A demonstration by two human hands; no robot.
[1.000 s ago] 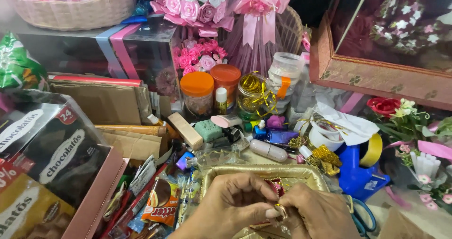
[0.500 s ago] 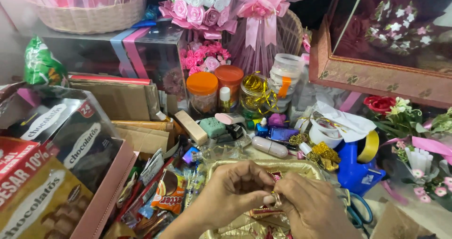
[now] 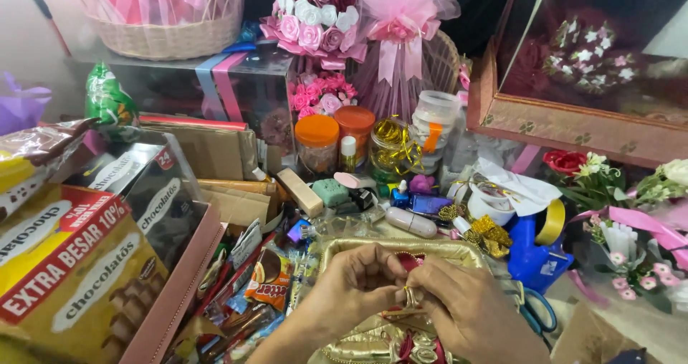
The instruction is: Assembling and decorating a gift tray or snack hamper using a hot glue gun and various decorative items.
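My left hand (image 3: 351, 289) and my right hand (image 3: 466, 314) meet low in the middle of the head view, fingertips pinched together on a small gold ring-like piece (image 3: 410, 297) with a bit of red ribbon (image 3: 408, 261) behind it. Both hands hover over a gold tray (image 3: 337, 249) lined with shiny gold fabric and red ribbon loops (image 3: 416, 350). The tray's inside is mostly hidden by my hands.
Chocolate wafer boxes (image 3: 72, 278) and a pink box edge (image 3: 183, 278) crowd the left. Orange-lidded jars (image 3: 317, 142), gold ribbon jar (image 3: 390, 145), a blue tape dispenser (image 3: 534, 253), scissors (image 3: 534, 310) and artificial flowers (image 3: 609, 192) surround the tray. Gift baskets (image 3: 168, 20) stand behind.
The view has tilted down and left, showing more of the wafer boxes. My hands stay pinched together over the gold tray, shifting only slightly.
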